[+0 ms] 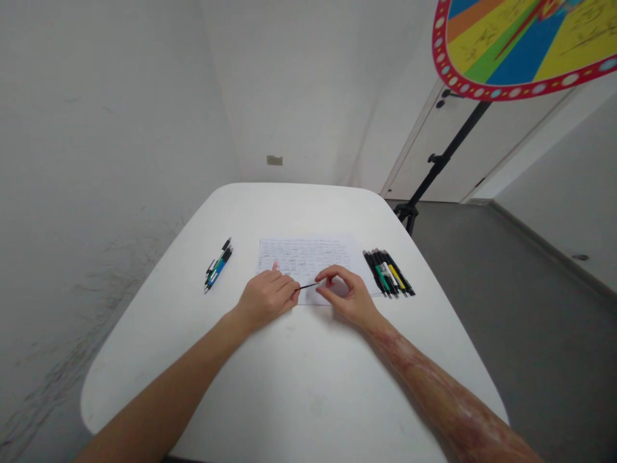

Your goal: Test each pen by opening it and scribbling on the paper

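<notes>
1. Only the person's two forearms and hands (267,299) show, reaching in from the near edge of the view.
2. Both forearms are bare, with no clothing visible on them.
3. The left forearm (164,386) looks smooth and even along its length, tapering towards a slim wrist.
4. The right forearm (434,386) has a rough, uneven surface from just behind the wrist towards the elbow, with raised, patchy, scar-like areas and a few shiny streaks.
5. The right hand (348,297) looks smooth, in contrast with that forearm.
6. The fingers on both hands are slender; their nails are too small to make out.
</notes>
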Demonstrator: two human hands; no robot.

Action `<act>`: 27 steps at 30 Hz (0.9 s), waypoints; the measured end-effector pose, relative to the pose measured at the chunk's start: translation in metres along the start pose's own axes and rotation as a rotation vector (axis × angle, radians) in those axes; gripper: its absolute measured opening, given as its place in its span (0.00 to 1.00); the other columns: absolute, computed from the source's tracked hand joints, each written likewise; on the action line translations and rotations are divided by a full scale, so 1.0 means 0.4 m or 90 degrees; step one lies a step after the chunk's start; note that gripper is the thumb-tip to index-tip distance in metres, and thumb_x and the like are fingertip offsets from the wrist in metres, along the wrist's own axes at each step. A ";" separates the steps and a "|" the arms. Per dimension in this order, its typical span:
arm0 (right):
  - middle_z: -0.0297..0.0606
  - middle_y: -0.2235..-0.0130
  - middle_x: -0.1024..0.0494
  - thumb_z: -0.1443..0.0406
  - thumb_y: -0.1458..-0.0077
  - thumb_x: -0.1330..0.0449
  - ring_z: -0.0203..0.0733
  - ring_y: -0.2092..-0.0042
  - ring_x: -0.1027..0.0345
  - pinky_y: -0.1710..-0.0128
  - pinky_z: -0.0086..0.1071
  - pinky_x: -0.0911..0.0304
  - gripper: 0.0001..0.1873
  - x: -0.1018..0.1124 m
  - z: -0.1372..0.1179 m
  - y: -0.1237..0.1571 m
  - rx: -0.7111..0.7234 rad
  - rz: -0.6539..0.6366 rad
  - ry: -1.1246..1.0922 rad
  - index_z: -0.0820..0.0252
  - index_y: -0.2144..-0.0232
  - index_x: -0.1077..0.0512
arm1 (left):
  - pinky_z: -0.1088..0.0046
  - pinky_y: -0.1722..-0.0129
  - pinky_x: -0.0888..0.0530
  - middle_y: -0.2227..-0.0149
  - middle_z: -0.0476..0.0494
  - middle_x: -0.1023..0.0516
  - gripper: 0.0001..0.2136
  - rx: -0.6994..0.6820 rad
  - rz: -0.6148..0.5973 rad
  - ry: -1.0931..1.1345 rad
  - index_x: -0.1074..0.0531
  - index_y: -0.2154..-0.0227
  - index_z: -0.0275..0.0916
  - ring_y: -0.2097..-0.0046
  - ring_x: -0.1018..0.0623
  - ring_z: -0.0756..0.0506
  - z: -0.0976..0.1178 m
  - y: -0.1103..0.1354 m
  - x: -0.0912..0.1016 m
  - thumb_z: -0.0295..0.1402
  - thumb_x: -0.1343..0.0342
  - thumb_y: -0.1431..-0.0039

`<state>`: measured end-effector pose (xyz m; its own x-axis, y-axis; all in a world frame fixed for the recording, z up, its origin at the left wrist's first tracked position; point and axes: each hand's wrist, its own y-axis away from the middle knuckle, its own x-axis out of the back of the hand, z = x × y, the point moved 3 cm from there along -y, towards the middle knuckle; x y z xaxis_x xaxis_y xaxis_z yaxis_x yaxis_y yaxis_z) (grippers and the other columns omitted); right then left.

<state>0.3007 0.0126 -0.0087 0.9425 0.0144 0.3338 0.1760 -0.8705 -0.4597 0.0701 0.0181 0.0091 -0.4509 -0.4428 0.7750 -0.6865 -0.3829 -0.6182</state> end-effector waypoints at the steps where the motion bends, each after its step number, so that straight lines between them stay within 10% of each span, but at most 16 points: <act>1: 0.38 0.59 0.15 0.61 0.34 0.31 0.46 0.59 0.24 0.53 0.43 0.28 0.04 0.000 -0.002 -0.001 0.000 -0.001 0.001 0.52 0.58 0.19 | 0.60 0.43 0.19 0.66 0.48 0.15 0.07 0.001 -0.003 -0.001 0.21 0.62 0.41 0.62 0.17 0.45 0.000 0.000 0.000 0.28 0.42 0.26; 27: 0.40 0.58 0.11 0.54 0.33 0.29 0.48 0.55 0.17 0.49 0.46 0.23 0.10 -0.001 0.026 0.009 -0.039 0.037 -0.068 0.52 0.62 0.18 | 0.58 0.40 0.21 0.61 0.47 0.13 0.07 0.033 -0.018 0.028 0.19 0.56 0.42 0.58 0.16 0.45 0.002 0.007 -0.010 0.29 0.43 0.24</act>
<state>0.3040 0.0144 -0.0189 0.9762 0.0124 0.2167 0.1055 -0.8996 -0.4239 0.0706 0.0181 0.0042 -0.4569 -0.3957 0.7967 -0.6696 -0.4366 -0.6009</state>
